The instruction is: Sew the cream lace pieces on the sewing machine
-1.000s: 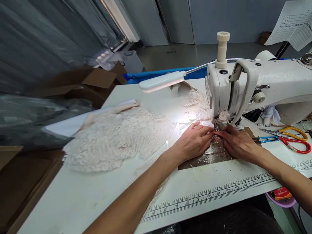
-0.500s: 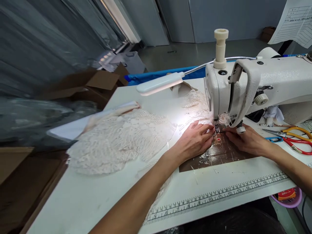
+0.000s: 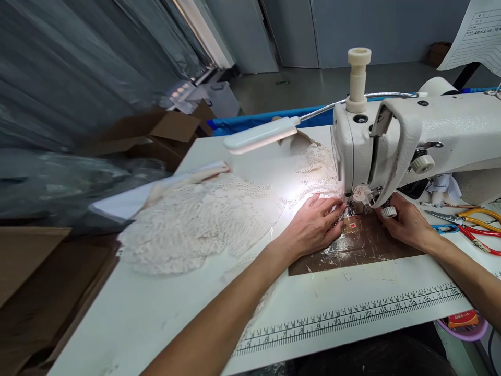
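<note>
My left hand (image 3: 319,222) lies just left of the sewing machine's (image 3: 352,141) presser foot, its fingertips closed on the edge of a cream lace fabric (image 3: 319,175). Right of the foot, my right hand (image 3: 405,219) has bent fingers, their tips partly hidden behind a white knob (image 3: 389,212) and the machine's curved guard. I cannot make out whether it holds anything. A wide, gathered heap of the lace (image 3: 183,224) spreads over the white table (image 3: 156,313) to the left. Under both hands is a shiny brown plate (image 3: 368,243).
A lit lamp (image 3: 260,136) hangs over the lace. Yellow-handled scissors (image 3: 469,214) and a red-handled tool (image 3: 477,237) lie to the right. A printed ruler (image 3: 352,318) runs along the table's front edge. Cardboard boxes (image 3: 176,125) stand at the left, and a purple basket (image 3: 469,331) sits below.
My right hand has drawn back to the right, away from the presser foot. My left hand stays beside the foot on the lace. The view has shifted slightly.
</note>
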Demonstrator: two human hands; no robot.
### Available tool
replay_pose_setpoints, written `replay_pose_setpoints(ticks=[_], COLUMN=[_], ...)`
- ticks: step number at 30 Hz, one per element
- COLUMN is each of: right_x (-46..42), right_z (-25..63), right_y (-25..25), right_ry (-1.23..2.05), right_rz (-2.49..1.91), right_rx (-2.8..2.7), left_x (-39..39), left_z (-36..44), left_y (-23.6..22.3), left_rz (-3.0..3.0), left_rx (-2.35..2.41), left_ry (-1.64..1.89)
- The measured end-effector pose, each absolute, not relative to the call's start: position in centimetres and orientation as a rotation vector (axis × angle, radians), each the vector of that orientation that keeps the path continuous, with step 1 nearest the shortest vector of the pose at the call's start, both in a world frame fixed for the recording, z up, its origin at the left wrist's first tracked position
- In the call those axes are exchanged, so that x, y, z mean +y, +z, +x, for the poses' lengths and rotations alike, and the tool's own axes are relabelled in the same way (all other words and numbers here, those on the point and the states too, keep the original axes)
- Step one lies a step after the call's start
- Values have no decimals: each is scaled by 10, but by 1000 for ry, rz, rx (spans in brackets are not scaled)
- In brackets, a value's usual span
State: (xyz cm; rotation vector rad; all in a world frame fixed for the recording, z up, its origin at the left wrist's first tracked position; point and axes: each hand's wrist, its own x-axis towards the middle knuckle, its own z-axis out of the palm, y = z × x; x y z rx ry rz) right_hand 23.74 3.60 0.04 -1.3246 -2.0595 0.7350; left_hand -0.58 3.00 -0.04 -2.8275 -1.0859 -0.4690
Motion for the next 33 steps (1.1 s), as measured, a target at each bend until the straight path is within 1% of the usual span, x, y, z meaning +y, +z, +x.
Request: replay_pose_setpoints(ticks=[9, 13, 21, 33], right_x=[34, 32, 37, 27], right_z=[236, 236, 240, 237], right_y=[-9, -11, -11, -6], right_ry=[510, 459, 527, 316], right_rz=[-1272, -1281, -1160, -1232], right_rx=[-2166, -2260, -2336, -2514], left_x=[26, 26, 27, 27], left_z=[-4, -3, -2, -3], left_y=[-1, 1, 2, -1], left_rz=[-2791, -2792, -2808, -2807], left_rx=[-1290, -1401, -1437, -1441], left_ry=[-442, -333, -303, -366])
